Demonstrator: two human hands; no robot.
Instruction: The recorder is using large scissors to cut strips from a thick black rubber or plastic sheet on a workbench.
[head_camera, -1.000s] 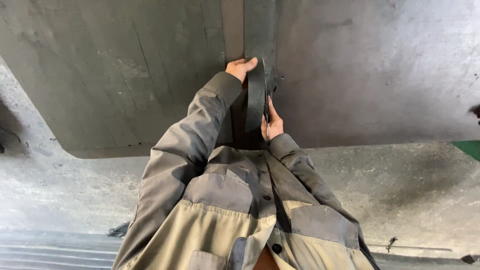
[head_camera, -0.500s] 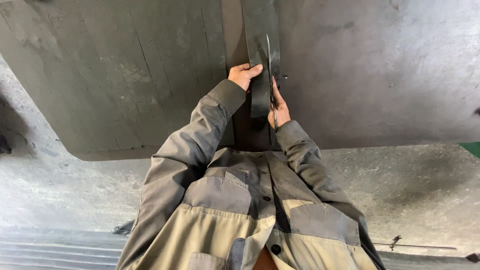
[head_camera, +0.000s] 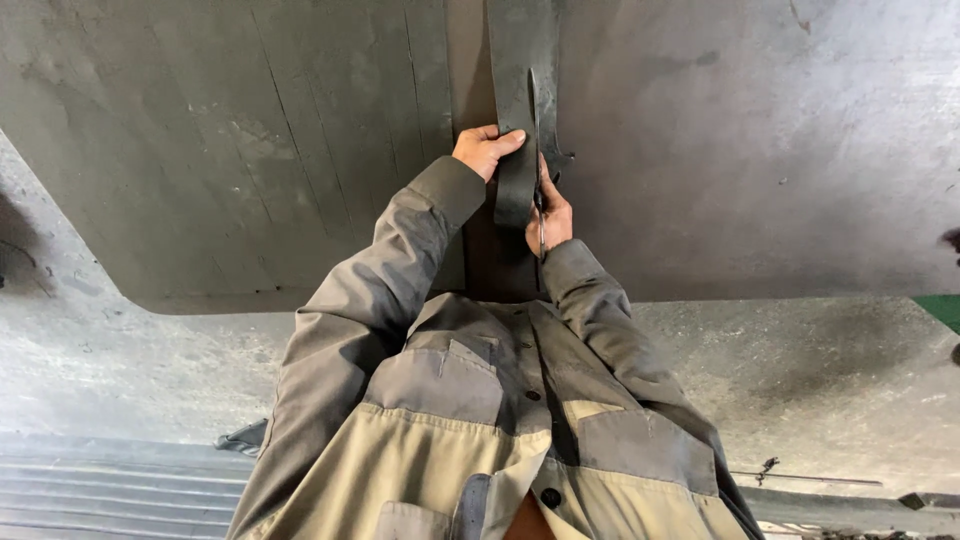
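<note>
A long dark metal strip (head_camera: 520, 90) stands on edge over the gap between two large grey steel plates. My left hand (head_camera: 485, 150) grips the strip from the left, thumb across its near end. My right hand (head_camera: 550, 215) is on the strip's right side, closer to my body, fingers wrapped against it. Both arms wear grey jacket sleeves. The strip's far end runs out of the top of the view.
A big steel plate (head_camera: 250, 150) lies left and another steel plate (head_camera: 760, 150) right, with a dark seam (head_camera: 468, 60) between. Beyond them is stained concrete floor (head_camera: 830, 370), a ribbed metal surface (head_camera: 100, 490) at lower left, a green patch (head_camera: 940, 310) at the right edge.
Both hands and the strip sit lower in the view than a second ago, and more of the strip shows beyond my hands. My grip is unchanged.
</note>
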